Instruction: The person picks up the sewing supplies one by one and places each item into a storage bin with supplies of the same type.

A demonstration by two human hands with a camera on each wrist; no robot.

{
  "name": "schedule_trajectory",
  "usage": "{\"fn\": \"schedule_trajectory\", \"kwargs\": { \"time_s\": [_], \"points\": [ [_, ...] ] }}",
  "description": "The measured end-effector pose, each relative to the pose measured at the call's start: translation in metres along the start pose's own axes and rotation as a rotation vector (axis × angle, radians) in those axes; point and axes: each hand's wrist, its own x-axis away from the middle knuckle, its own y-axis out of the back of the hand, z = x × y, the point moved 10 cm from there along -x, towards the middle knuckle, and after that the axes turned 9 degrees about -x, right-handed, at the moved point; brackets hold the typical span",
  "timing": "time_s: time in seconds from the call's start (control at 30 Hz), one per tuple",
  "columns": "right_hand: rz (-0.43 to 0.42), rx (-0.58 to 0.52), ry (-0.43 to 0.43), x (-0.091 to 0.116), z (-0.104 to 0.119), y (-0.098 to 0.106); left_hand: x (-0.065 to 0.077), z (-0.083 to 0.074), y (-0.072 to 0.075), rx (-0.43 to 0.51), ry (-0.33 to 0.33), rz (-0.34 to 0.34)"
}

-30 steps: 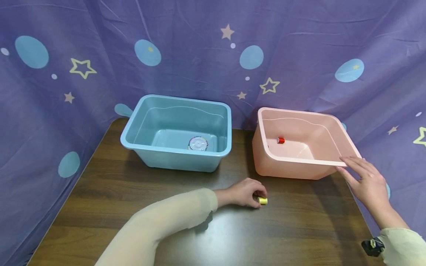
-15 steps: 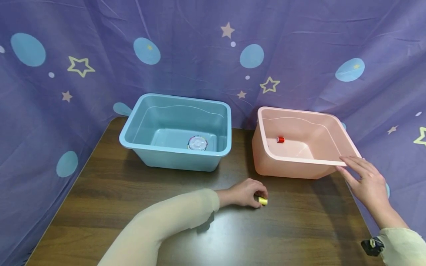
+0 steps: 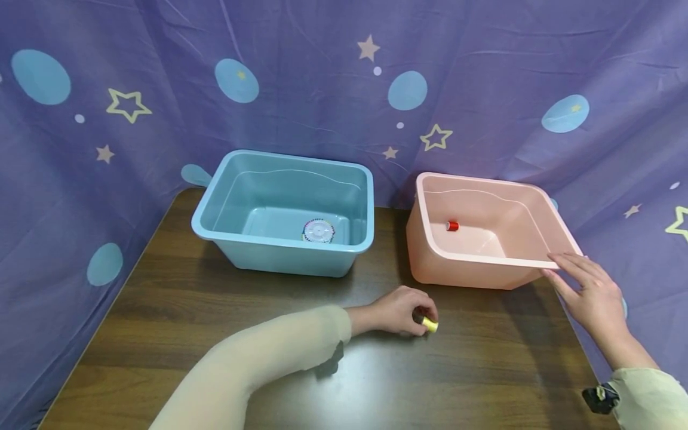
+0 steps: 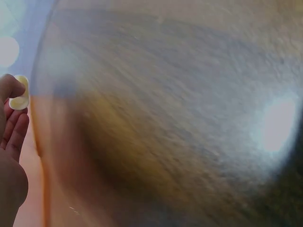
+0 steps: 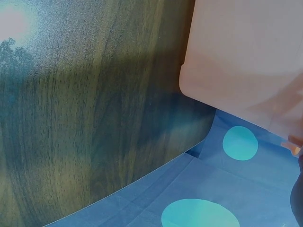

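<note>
In the head view my left hand (image 3: 400, 312) pinches a small yellow thread spool (image 3: 430, 324) between thumb and fingers, low over the table in front of the bins. The left wrist view shows the spool (image 4: 20, 94) at its left edge, thumb against it and the other fingers extended below. My right hand (image 3: 593, 295) holds the rim of the pink plastic bin (image 3: 484, 260) at its front right corner, fingers over the edge and thumb beneath. Inside that bin lies a red thread spool (image 3: 452, 226).
To the left stands a blue plastic bin (image 3: 279, 242) with a round wheel of coloured-head pins (image 3: 318, 231) in it. Both bins rest on a brown wooden table (image 3: 177, 322). A purple patterned curtain (image 3: 322, 83) hangs behind and at the sides.
My left hand has shifted slightly right with the yellow thread spool, which is now tilted. The right hand stays at the pink bin's rim.
</note>
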Motion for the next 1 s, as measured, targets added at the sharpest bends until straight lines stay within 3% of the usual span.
{"fn": "schedule_trajectory", "kwargs": {
  "time_s": [0.23, 0.63, 1.0],
  "points": [
    [-0.002, -0.005, -0.005, 0.001, -0.003, -0.001, -0.001, -0.018, 0.015, 0.07, -0.033, -0.012],
    [-0.008, -0.007, -0.01, 0.0, -0.005, -0.003, 0.001, -0.039, 0.049, 0.012, -0.136, -0.119],
    [0.003, -0.008, -0.025, 0.002, -0.005, -0.001, -0.003, -0.048, 0.073, -0.017, -0.111, -0.114]
  ]
}}
